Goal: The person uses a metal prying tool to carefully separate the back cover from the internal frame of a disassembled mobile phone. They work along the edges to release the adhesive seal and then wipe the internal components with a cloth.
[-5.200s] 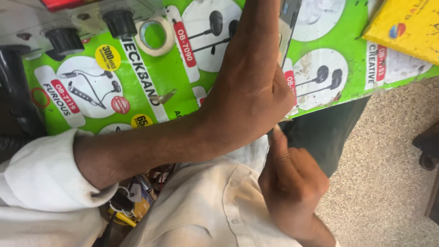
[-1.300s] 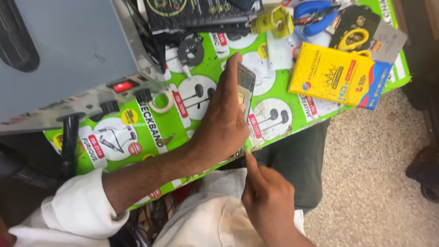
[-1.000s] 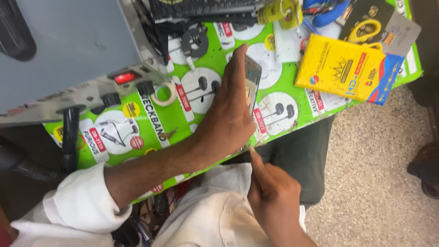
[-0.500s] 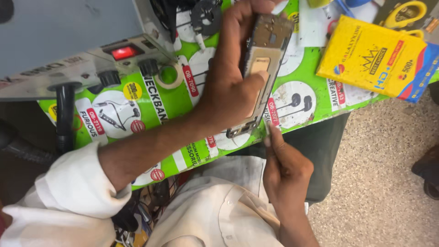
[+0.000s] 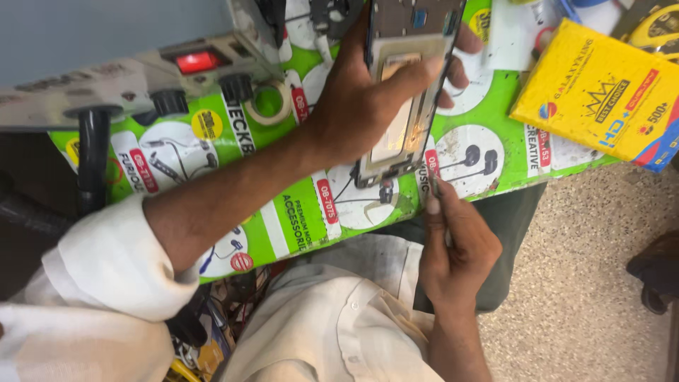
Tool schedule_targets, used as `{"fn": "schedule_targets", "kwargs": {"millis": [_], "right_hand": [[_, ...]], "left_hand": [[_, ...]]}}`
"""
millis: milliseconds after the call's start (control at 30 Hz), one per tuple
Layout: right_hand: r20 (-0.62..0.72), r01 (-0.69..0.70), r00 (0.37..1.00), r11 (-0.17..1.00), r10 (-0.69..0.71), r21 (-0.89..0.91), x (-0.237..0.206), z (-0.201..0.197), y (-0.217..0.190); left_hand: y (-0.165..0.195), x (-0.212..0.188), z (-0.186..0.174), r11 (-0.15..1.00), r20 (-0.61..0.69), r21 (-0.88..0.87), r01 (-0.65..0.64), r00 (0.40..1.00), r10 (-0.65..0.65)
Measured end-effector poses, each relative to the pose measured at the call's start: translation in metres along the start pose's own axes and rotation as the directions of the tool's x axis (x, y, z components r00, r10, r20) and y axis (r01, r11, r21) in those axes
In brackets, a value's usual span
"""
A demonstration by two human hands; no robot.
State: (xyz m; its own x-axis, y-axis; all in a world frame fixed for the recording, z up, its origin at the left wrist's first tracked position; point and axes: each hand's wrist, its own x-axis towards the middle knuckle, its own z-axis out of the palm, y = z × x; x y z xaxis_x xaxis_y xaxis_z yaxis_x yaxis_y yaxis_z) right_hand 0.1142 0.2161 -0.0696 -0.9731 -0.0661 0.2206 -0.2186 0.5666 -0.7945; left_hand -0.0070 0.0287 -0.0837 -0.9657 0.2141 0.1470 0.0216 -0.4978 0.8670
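Note:
My left hand (image 5: 368, 106) grips an opened phone frame (image 5: 407, 85), its inside with bare metal and gold-coloured parts turned up toward me, held over the green printed work surface (image 5: 297, 212). My right hand (image 5: 456, 244) is just below the frame's lower end, fingers pinched on a thin metal tool (image 5: 433, 187) whose tip points at the frame's bottom edge. My white sleeve covers the left forearm at lower left.
A grey machine (image 5: 127, 49) with a lit red switch (image 5: 196, 61) and black knobs stands at the upper left. A tape ring (image 5: 269, 106) lies beside it. A yellow box (image 5: 601, 88) lies at the right. Speckled floor shows lower right, with a dark shoe at the edge.
My left hand has turned the phone frame from edge-on to its open inside facing up. The right hand has risen to the frame's lower end. The view has moved closer to the table.

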Motion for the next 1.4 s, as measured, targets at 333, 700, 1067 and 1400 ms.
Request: {"fn": "schedule_targets", "kwargs": {"millis": [333, 700, 1067, 1400], "right_hand": [[-0.132, -0.026, 0.991, 1.0, 0.025, -0.005, -0.009, 0.011, 0.003], [-0.113, 0.0, 0.994, 0.997, -0.009, -0.077, -0.015, 0.019, 0.001], [-0.154, -0.041, 0.988, 0.993, 0.024, -0.11, -0.02, 0.018, -0.003], [-0.172, -0.065, 0.984, 0.996, 0.053, -0.066, -0.026, 0.025, 0.003]], "left_hand": [[-0.011, 0.005, -0.003, 0.98, -0.01, 0.107, -0.167, 0.986, 0.169], [-0.016, 0.0, 0.0, 0.989, -0.09, 0.048, -0.142, 0.985, 0.146], [-0.011, -0.006, 0.009, 0.987, -0.155, -0.088, -0.134, 0.981, 0.119], [-0.009, -0.005, 0.009, 0.992, -0.152, -0.04, -0.118, 0.982, 0.111]]}}
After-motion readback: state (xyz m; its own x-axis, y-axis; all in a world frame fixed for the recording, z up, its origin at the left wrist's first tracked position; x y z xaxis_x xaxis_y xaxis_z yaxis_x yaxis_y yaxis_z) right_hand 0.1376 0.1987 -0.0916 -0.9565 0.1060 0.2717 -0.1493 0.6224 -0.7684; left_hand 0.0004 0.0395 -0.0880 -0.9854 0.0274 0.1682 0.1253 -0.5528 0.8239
